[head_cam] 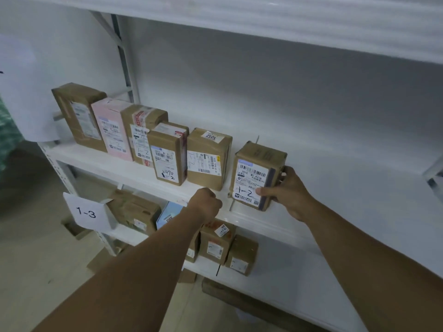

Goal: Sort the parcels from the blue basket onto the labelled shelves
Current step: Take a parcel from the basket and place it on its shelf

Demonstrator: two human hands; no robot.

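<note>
A brown cardboard parcel (254, 173) with a white label marked "1-2" stands upright on the middle white shelf (335, 188). My right hand (285, 190) grips its right side, thumb across the front label and fingers behind. To its left stands a row of several parcels (167, 154), brown ones and a pink one, some also marked "1-2". My left hand (207, 202) is a closed fist holding nothing, just in front of the shelf edge below that row. The blue basket is out of view.
The shelf below carries a paper tag "1-3" (86, 213) and holds several brown parcels (215, 243) and a blue one (169, 214). An upper shelf (287, 22) runs overhead. A white sheet (26, 92) hangs at the left post. Tiled floor lies at lower left.
</note>
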